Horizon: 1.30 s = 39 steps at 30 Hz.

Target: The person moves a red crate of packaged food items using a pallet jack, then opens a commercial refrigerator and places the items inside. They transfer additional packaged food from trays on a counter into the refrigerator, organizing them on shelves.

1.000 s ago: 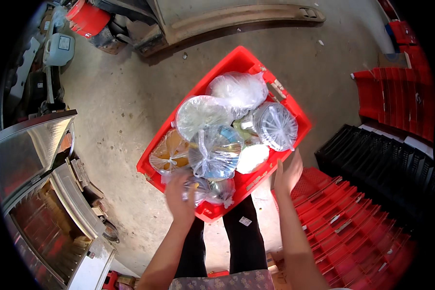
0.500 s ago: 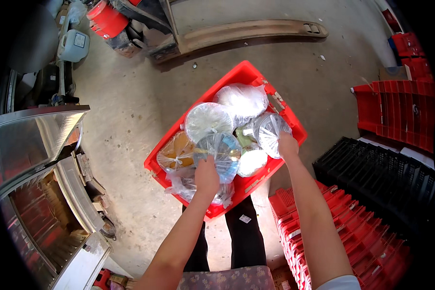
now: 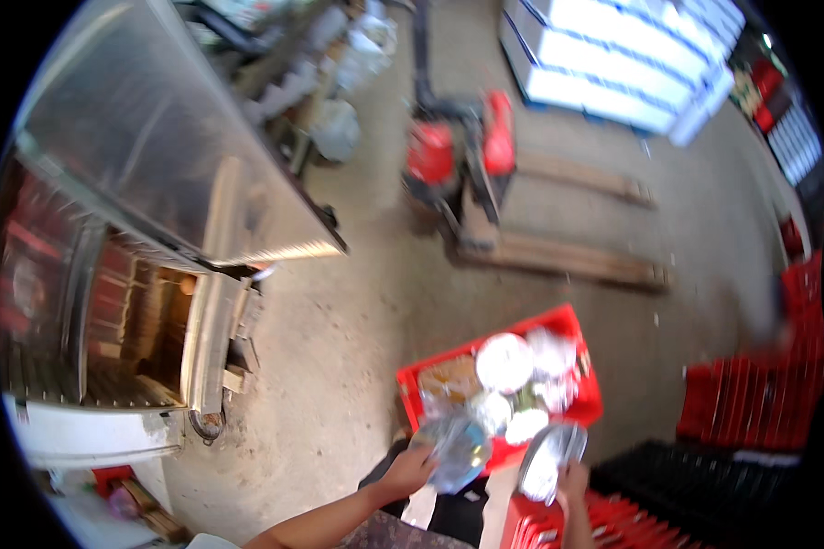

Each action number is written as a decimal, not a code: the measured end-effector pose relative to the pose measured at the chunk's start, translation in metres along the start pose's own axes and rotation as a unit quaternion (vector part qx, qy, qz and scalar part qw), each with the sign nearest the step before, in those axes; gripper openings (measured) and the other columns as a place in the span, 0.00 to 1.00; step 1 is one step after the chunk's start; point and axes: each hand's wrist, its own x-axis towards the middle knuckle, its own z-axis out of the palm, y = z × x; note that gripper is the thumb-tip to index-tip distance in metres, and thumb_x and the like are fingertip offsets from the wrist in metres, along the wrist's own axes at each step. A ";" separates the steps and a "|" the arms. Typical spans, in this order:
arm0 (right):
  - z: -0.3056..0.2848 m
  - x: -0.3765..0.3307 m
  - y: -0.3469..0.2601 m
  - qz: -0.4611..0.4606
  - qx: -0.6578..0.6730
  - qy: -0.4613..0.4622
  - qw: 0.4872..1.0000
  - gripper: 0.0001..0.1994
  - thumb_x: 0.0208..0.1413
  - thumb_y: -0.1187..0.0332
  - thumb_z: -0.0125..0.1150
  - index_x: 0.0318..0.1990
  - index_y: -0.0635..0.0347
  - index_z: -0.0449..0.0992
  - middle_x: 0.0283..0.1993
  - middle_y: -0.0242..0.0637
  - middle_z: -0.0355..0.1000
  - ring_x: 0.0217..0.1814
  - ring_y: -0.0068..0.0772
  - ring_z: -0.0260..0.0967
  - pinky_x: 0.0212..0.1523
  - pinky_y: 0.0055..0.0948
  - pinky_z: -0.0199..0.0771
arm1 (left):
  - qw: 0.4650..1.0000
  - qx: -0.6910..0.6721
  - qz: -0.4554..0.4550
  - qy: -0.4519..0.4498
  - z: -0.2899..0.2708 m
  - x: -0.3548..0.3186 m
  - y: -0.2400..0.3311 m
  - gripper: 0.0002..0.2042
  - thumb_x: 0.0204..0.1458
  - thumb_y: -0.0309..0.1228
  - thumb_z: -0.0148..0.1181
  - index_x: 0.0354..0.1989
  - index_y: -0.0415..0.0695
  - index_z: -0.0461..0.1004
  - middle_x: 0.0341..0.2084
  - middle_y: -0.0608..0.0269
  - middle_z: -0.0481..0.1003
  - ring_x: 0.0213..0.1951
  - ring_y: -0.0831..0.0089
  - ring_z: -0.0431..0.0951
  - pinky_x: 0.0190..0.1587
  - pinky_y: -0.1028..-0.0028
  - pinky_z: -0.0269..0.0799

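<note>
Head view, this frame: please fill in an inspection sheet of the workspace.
Surface: bare concrete floor, dusty.
Job's things: red crate on the floor, holding clear-wrapped round packs; one wrapped pack in the left hand, another wrapped pack in the right hand.
Clutter: red crate stacks and black crates at right.
Grippers: both hands closed on packs.
Cables: nothing seen.
Surroundings: metal oven-like cabinet at left, red pallet jack, wooden planks.

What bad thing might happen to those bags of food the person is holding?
The left hand grips a clear bag only at its edge, so it might slip onto the dusty floor. The right hand holds another bag from below; it may tip. The red crate looks heaped, so bags could spill.
</note>
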 end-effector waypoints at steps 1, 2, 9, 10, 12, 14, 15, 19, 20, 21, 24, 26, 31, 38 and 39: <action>-0.004 -0.017 -0.012 -0.031 0.004 -0.008 0.999 0.09 0.42 0.68 0.54 0.20 0.66 0.68 0.22 0.52 0.66 0.28 0.54 0.65 0.29 0.46 0.63 | 0.999 0.004 -0.033 0.015 -0.016 -0.029 -0.004 0.09 0.48 0.34 0.52 0.30 0.40 0.66 0.23 0.44 0.69 0.30 0.46 0.70 0.31 0.57 0.65; 0.000 -0.032 -0.012 -0.075 0.019 -0.015 0.997 0.08 0.41 0.68 0.55 0.20 0.65 0.68 0.21 0.53 0.65 0.25 0.56 0.64 0.25 0.46 0.62 | 0.998 0.016 -0.046 0.025 -0.035 -0.055 -0.007 0.09 0.48 0.34 0.52 0.30 0.40 0.66 0.24 0.44 0.69 0.30 0.47 0.71 0.31 0.58 0.66; 0.069 -0.062 -0.075 -0.230 0.260 -0.087 0.934 0.14 0.49 0.62 0.54 0.33 0.66 0.71 0.28 0.56 0.68 0.32 0.47 0.67 0.35 0.41 0.64 | 0.943 -0.055 -0.141 0.297 -0.146 -0.225 -0.039 0.10 0.45 0.34 0.55 0.31 0.41 0.68 0.24 0.47 0.72 0.30 0.50 0.73 0.30 0.60 0.68; 0.087 -0.082 -0.094 -0.228 0.245 -0.107 0.936 0.13 0.49 0.62 0.53 0.33 0.66 0.71 0.29 0.56 0.68 0.33 0.48 0.67 0.36 0.41 0.64 | 0.925 0.025 -0.154 0.345 -0.159 -0.265 -0.053 0.10 0.45 0.34 0.56 0.31 0.40 0.68 0.24 0.47 0.72 0.29 0.50 0.73 0.30 0.61 0.68; 0.107 -0.076 -0.121 -0.224 0.203 -0.156 0.940 0.13 0.50 0.63 0.53 0.34 0.66 0.71 0.31 0.56 0.68 0.34 0.48 0.66 0.38 0.42 0.64 | 0.867 -0.024 -0.196 0.458 -0.169 -0.303 -0.055 0.09 0.45 0.33 0.55 0.30 0.40 0.68 0.23 0.47 0.72 0.29 0.48 0.72 0.30 0.60 0.67; 0.086 -0.100 -0.177 -0.311 0.088 -0.115 0.939 0.13 0.49 0.64 0.51 0.34 0.67 0.70 0.32 0.57 0.68 0.36 0.51 0.65 0.40 0.42 0.63 | 0.818 -0.040 -0.210 0.534 -0.181 -0.335 -0.062 0.10 0.46 0.33 0.56 0.31 0.39 0.69 0.21 0.49 0.72 0.27 0.53 0.73 0.29 0.62 0.67; 0.076 -0.095 -0.212 -0.318 0.081 -0.155 0.932 0.13 0.49 0.63 0.51 0.34 0.67 0.70 0.33 0.56 0.67 0.37 0.53 0.63 0.40 0.42 0.62 | 0.794 -0.046 -0.215 0.567 -0.188 -0.347 -0.068 0.10 0.46 0.32 0.56 0.31 0.39 0.69 0.21 0.49 0.72 0.25 0.55 0.73 0.28 0.63 0.67; 0.058 -0.109 -0.317 -0.341 0.087 -0.168 0.921 0.14 0.48 0.62 0.51 0.33 0.68 0.69 0.33 0.56 0.67 0.37 0.52 0.63 0.40 0.41 0.62 | 0.693 -0.303 -0.139 0.639 -0.208 -0.357 -0.129 0.08 0.46 0.30 0.57 0.30 0.37 0.69 0.16 0.58 0.69 0.21 0.71 0.68 0.25 0.70 0.64; 0.060 -0.108 -0.338 -0.363 0.074 -0.153 0.916 0.15 0.48 0.61 0.52 0.33 0.67 0.69 0.33 0.56 0.67 0.37 0.52 0.63 0.40 0.41 0.62 | 0.669 -0.338 -0.116 0.652 -0.221 -0.360 -0.132 0.08 0.46 0.29 0.57 0.30 0.37 0.70 0.16 0.60 0.68 0.21 0.74 0.67 0.25 0.72 0.63; 0.064 -0.109 -0.359 -0.385 0.061 -0.142 0.910 0.15 0.48 0.61 0.52 0.32 0.67 0.69 0.33 0.56 0.67 0.36 0.52 0.63 0.39 0.42 0.63 | 0.641 -0.369 -0.095 0.666 -0.233 -0.365 -0.137 0.08 0.46 0.28 0.58 0.30 0.37 0.70 0.15 0.62 0.67 0.20 0.77 0.65 0.24 0.73 0.63; 0.088 -0.119 -0.429 -0.386 0.082 -0.142 0.908 0.16 0.47 0.59 0.53 0.29 0.67 0.69 0.32 0.56 0.68 0.36 0.53 0.63 0.39 0.42 0.63 | 0.641 -0.327 -0.108 0.686 -0.257 -0.368 -0.180 0.07 0.45 0.28 0.58 0.29 0.37 0.70 0.15 0.63 0.67 0.19 0.76 0.64 0.25 0.72 0.63; 0.109 -0.123 -0.483 -0.391 0.073 -0.162 0.903 0.16 0.47 0.58 0.53 0.29 0.66 0.69 0.33 0.57 0.68 0.36 0.53 0.63 0.40 0.42 0.63 | 0.644 -0.296 -0.124 0.695 -0.276 -0.371 -0.205 0.08 0.45 0.29 0.58 0.29 0.37 0.70 0.15 0.63 0.67 0.19 0.75 0.64 0.25 0.71 0.62; 0.132 -0.149 -0.607 -0.366 0.008 -0.245 0.898 0.13 0.47 0.60 0.55 0.31 0.62 0.73 0.32 0.48 0.69 0.34 0.43 0.64 0.36 0.36 0.62 | 0.627 -0.354 -0.072 0.690 -0.399 -0.410 -0.214 0.06 0.48 0.25 0.55 0.32 0.36 0.70 0.19 0.66 0.69 0.23 0.79 0.66 0.28 0.74 0.64; 0.139 -0.200 -0.798 -0.301 0.262 -0.393 0.829 0.04 0.50 0.72 0.55 0.26 0.61 0.70 0.20 0.28 0.65 0.19 0.18 0.59 0.18 0.21 0.56 | 0.527 -0.368 0.040 0.765 -0.603 -0.443 -0.249 0.09 0.51 0.24 0.53 0.40 0.36 0.68 0.26 0.67 0.70 0.28 0.80 0.67 0.34 0.78 0.65; 0.141 -0.202 -0.826 -0.290 0.282 -0.415 0.815 0.04 0.50 0.72 0.55 0.27 0.61 0.70 0.21 0.28 0.65 0.19 0.18 0.59 0.18 0.20 0.56 | 0.512 -0.347 0.030 0.785 -0.634 -0.443 -0.265 0.09 0.51 0.25 0.53 0.40 0.36 0.68 0.25 0.66 0.70 0.28 0.80 0.67 0.33 0.77 0.65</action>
